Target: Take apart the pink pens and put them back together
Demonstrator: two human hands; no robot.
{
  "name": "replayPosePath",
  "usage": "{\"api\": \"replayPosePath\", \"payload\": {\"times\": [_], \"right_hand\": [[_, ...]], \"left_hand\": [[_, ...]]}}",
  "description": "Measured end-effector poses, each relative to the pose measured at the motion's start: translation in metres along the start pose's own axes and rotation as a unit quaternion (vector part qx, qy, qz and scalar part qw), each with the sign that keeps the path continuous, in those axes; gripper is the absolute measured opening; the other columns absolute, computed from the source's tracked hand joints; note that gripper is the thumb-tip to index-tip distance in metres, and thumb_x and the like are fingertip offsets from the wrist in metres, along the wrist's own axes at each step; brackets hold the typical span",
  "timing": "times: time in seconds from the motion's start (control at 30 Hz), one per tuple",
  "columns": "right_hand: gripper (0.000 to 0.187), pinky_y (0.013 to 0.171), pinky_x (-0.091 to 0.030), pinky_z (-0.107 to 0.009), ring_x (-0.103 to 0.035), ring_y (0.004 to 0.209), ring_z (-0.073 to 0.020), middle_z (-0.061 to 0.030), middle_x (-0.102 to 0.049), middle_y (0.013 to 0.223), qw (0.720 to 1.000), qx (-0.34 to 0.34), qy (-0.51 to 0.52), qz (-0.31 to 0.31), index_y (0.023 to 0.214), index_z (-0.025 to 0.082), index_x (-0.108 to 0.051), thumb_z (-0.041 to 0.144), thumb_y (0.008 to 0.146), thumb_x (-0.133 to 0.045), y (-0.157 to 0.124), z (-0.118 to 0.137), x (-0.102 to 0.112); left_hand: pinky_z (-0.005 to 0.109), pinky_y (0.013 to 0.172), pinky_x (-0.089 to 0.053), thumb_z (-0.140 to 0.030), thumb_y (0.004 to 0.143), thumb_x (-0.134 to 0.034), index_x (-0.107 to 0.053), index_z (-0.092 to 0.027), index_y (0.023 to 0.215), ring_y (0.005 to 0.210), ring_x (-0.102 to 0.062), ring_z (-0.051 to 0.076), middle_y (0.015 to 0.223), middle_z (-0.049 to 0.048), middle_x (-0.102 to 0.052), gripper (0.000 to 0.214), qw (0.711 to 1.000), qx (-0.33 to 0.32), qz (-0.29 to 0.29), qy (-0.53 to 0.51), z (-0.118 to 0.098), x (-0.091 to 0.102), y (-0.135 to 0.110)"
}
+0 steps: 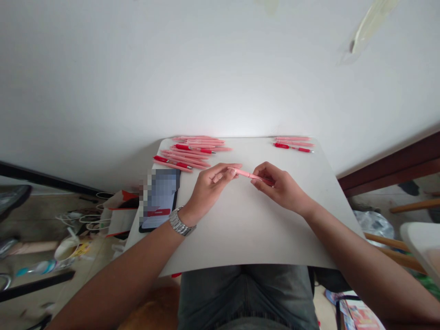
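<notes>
Both my hands hold one pink pen [248, 174] just above the middle of a small white table [240, 229]. My left hand [209, 185], with a metal watch on its wrist, pinches the pen's left end. The right end sits between the closed fingers of my right hand [280, 185]. A pile of several pink and red pens [192, 153] lies at the table's far left. A smaller group of pens [294, 144] lies at the far right.
A phone [160, 199] rests on the table's left edge. Bags, cables and a bottle clutter the floor on the left. A white wall rises right behind the table. Wooden furniture and a white chair stand at the right.
</notes>
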State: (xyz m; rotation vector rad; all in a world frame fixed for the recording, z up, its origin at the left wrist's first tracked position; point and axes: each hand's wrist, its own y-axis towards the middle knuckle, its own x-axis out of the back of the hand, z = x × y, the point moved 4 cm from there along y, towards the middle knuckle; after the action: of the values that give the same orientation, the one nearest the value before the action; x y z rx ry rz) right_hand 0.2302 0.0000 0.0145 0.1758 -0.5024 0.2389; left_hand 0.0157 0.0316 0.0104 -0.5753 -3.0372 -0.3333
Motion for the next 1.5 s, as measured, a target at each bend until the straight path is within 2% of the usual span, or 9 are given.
{"api": "replayPosePath", "payload": {"times": [0.13,0.23,0.37,0.57,0.73,0.87,0.97,1.3,1.5], "right_hand": [[0.02,0.061,-0.038,-0.028,-0.045,0.066,-0.0131,0.0021,-0.059,0.08,1.0,-0.006,0.005,-0.003,0.106,0.024,-0.062,0.043,0.1,-0.067,-0.0003,0.0004,0.0004],[0.027,0.061,-0.038,-0.029,-0.046,0.064,-0.0134,0.0019,-0.059,0.077,1.0,-0.008,-0.002,0.004,0.115,0.024,-0.066,0.048,0.104,-0.059,0.0003,0.0022,0.0008],[0.04,0.069,-0.042,-0.031,-0.053,0.07,-0.0151,-0.0026,-0.066,0.081,0.999,0.012,-0.028,-0.008,0.096,0.02,-0.071,0.049,0.11,-0.047,0.0023,0.0042,0.0021],[0.026,0.069,-0.045,-0.03,-0.058,0.075,-0.0165,-0.0034,-0.07,0.089,1.0,0.008,-0.022,-0.013,0.104,0.022,-0.067,0.047,0.104,-0.059,0.0029,0.001,0.0005],[0.021,0.064,-0.043,-0.029,-0.054,0.068,-0.0146,-0.0013,-0.07,0.092,1.0,-0.004,-0.018,0.004,0.107,0.025,-0.056,0.043,0.101,-0.064,-0.0005,0.0012,-0.0017],[0.027,0.066,-0.044,-0.03,-0.056,0.069,-0.0157,-0.002,-0.072,0.088,1.0,0.003,-0.012,0.019,0.116,0.024,-0.061,0.048,0.107,-0.053,-0.0006,0.0052,-0.0025],[0.035,0.07,-0.044,-0.03,-0.058,0.072,-0.0163,-0.0034,-0.071,0.087,0.999,0.023,-0.029,0.013,0.111,0.022,-0.068,0.047,0.111,-0.044,0.0011,0.0072,-0.0026],[0.015,0.069,-0.047,-0.03,-0.061,0.075,-0.016,-0.0025,-0.072,0.097,0.999,0.028,-0.044,-0.005,0.11,0.025,-0.058,0.036,0.101,-0.063,-0.0008,0.0024,-0.0032],[0.026,0.073,-0.048,-0.033,-0.064,0.078,-0.0193,-0.0049,-0.071,0.092,0.996,0.058,-0.073,0.002,0.122,0.025,-0.065,0.041,0.109,-0.05,-0.0001,0.0092,-0.0027]], "left_hand": [[0.029,0.092,-0.059,-0.041,0.098,-0.075,-0.079,-0.02,0.126,0.112,-0.072,0.023,0.118,0.0087,-0.079,0.036,0.999,-0.006,-0.007,0.046,-0.0029,0.0005,-0.0002],[0.029,0.092,-0.058,-0.042,0.098,-0.074,-0.078,-0.019,0.126,0.11,-0.073,0.022,0.118,0.0094,-0.079,0.036,0.999,-0.004,-0.009,0.039,-0.0027,0.0003,-0.0001],[0.029,0.091,-0.058,-0.044,0.097,-0.074,-0.079,-0.018,0.123,0.109,-0.073,0.023,0.114,0.0096,-0.08,0.037,0.999,0.0,-0.017,0.039,-0.0008,0.0006,0.0005],[0.028,0.095,-0.057,-0.043,0.098,-0.073,-0.078,-0.018,0.124,0.11,-0.073,0.022,0.114,0.0092,-0.079,0.036,1.0,0.014,-0.014,0.019,0.0016,0.0005,-0.0003],[0.031,0.097,-0.059,-0.044,0.098,-0.072,-0.077,-0.018,0.124,0.11,-0.073,0.022,0.115,0.0097,-0.078,0.036,1.0,0.017,-0.01,0.013,0.0019,-0.0002,-0.0013],[0.031,0.095,-0.059,-0.045,0.097,-0.074,-0.078,-0.018,0.121,0.108,-0.073,0.022,0.112,0.0096,-0.079,0.036,1.0,0.016,-0.017,0.012,0.0025,0.0002,0.0002],[0.031,0.095,-0.059,-0.046,0.096,-0.074,-0.079,-0.018,0.118,0.107,-0.073,0.023,0.109,0.0094,-0.079,0.036,1.0,0.016,-0.021,0.01,0.0023,0.0003,0.0013],[0.03,0.092,-0.06,-0.045,0.096,-0.075,-0.08,-0.018,0.117,0.101,-0.075,0.021,0.109,0.009,-0.08,0.035,0.999,0.017,-0.017,0.029,-0.0008,-0.0014,0.0],[0.03,0.092,-0.059,-0.044,0.096,-0.075,-0.079,-0.017,0.116,0.103,-0.075,0.022,0.11,0.0105,-0.08,0.033,1.0,0.017,-0.013,0.017,-0.0007,-0.002,0.0004]]}}
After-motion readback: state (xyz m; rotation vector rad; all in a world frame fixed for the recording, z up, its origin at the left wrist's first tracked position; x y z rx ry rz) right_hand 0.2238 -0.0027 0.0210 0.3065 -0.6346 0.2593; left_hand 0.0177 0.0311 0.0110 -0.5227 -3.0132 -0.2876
